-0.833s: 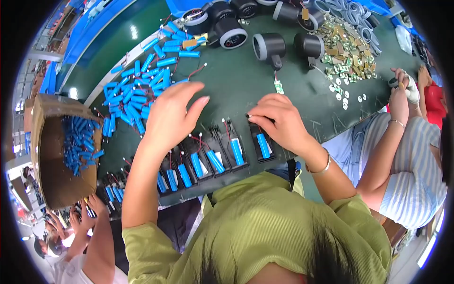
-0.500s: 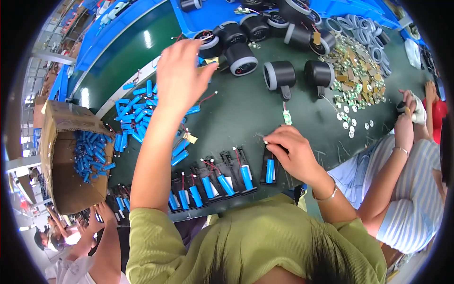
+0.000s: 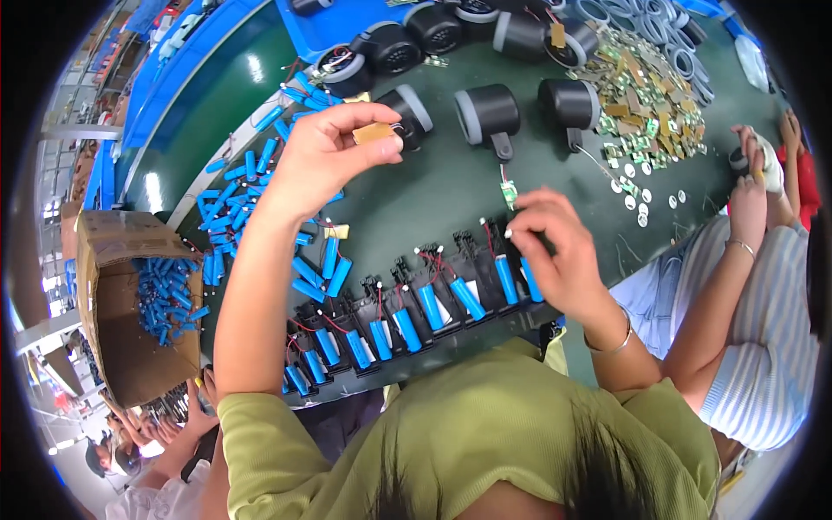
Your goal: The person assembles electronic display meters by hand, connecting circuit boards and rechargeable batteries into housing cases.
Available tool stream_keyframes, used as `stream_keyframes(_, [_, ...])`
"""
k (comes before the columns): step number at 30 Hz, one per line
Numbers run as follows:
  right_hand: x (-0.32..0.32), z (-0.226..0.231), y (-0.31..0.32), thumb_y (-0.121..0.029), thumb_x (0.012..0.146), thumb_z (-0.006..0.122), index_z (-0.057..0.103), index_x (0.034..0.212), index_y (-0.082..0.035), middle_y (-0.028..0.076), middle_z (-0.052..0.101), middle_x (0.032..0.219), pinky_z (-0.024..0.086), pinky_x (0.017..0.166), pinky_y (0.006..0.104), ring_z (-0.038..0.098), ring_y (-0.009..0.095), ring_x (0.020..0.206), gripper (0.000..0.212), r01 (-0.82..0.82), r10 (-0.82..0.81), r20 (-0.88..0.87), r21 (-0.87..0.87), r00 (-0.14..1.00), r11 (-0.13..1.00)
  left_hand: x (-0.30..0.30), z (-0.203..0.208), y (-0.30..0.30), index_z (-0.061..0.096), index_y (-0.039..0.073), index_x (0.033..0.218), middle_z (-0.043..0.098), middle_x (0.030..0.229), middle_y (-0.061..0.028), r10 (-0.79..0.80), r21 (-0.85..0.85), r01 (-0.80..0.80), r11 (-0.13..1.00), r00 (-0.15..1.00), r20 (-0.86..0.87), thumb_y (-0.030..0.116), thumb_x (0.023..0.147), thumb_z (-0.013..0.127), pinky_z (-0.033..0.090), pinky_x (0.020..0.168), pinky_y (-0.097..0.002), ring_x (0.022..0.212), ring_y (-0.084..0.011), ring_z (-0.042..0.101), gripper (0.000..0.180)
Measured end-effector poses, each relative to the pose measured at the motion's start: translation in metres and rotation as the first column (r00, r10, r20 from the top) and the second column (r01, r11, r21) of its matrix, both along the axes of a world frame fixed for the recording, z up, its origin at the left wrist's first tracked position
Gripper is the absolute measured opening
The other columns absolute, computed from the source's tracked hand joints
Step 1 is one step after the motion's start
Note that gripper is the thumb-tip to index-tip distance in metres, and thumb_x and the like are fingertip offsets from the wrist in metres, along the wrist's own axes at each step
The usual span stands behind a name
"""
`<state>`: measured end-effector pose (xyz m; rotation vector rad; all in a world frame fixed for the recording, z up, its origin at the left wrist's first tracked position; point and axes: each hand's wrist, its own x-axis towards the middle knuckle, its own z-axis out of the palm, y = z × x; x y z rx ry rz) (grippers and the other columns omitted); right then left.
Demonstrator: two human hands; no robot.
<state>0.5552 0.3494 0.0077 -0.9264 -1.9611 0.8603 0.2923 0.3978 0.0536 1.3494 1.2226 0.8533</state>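
Green work table (image 3: 399, 204) spans the view. At its left, an open cardboard box (image 3: 126, 360), a heap of blue cylinders (image 3: 167, 299) inside. Far edge: blue tray (image 3: 325, 30), one black part in it. Along the near edge, a row of black holders (image 3: 487, 282), wired blue cylinders lying in them. Left hand (image 3: 321, 156) pinches a tan board between thumb and fingers, just beside a grey-ringed black housing (image 3: 407, 108). Right hand (image 3: 563, 256), fingers bent, thumb and forefinger closed on a small white connector (image 3: 509, 234) above the rightmost holder, which it partly covers. Tan board (image 3: 373, 133): off the table, in the left grip.

Versus half a second ago: left hand was spread above the loose cylinders; now gripping. Nearby housing sits closer to the wearer, turned. Right hand keeps its pinch.
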Motion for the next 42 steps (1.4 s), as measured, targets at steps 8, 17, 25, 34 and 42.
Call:
stream_keyframes(8, [-0.001,0.048,0.038,0.000,0.075,0.059,0.058,0.083,-0.002,0.006,0.058,0.080,0.042,0.075,0.0295,0.054,0.022,0.085,0.008,-0.016,0.038,-0.209,0.107,0.977,0.994,0.019,-0.006,-0.030,0.060,-0.001,0.097,0.061,0.085,-0.0032,0.021,0.237,-0.001,0.971,0.996,-0.082,0.004,0.081,0.061,0.047,0.061,-0.0207,0.071,-0.0073,0.056,0.017])
stream_keyframes(17, [-0.055,0.039,0.040,-0.007,0.084,0.052,0.053,0.085,0.001,0.011,0.054,0.072,0.042,0.059,0.0308,0.052,0.020,0.064,0.008,-0.192,0.182,-0.062,-0.236,0.981,0.953,0.030,-0.006,-0.056,0.060,-0.003,0.096,0.062,0.080,-0.0055,0.193,0.077,-0.197,0.977,0.979,0.063,0.007,0.083,0.059,0.050,0.064,-0.0221,0.069,-0.0086,0.059,0.016])
stream_keyframes(25, [-0.065,0.035,0.036,-0.005,0.084,0.053,0.052,0.085,0.001,0.010,0.053,0.073,0.042,0.059,0.0293,0.051,0.020,0.064,0.006,-0.151,0.151,-0.003,-0.083,0.988,0.985,0.027,-0.008,-0.059,0.059,-0.003,0.093,0.061,0.079,-0.0047,0.163,0.176,-0.170,0.970,0.985,0.054,0.006,0.084,0.056,0.048,0.061,-0.0216,0.068,-0.0083,0.057,0.013])
stream_keyframes(34, [-0.077,0.037,0.022,-0.001,0.080,0.055,0.055,0.084,0.001,0.010,0.054,0.074,0.043,0.061,0.0295,0.054,0.021,0.067,0.004,0.002,-0.001,-0.015,0.080,1.000,0.997,0.032,-0.002,-0.061,0.059,-0.001,0.083,0.059,0.071,-0.0116,0.346,0.650,-0.028,0.760,0.863,-0.368,0.002,0.075,0.061,0.045,0.053,-0.0293,0.059,-0.0240,0.058,0.008])
stream_keyframes(42, [-0.085,0.038,-0.002,0.005,0.075,0.057,0.057,0.085,0.001,0.010,0.057,0.078,0.044,0.063,0.0268,0.055,0.018,0.073,0.011,0.126,-0.132,-0.086,-0.067,0.988,0.990,0.034,-0.007,-0.063,0.060,0.001,0.081,0.060,0.071,-0.0111,0.390,0.766,0.086,0.637,0.822,-0.416,-0.001,0.072,0.061,0.047,0.054,-0.0315,0.060,-0.0263,0.059,0.010])
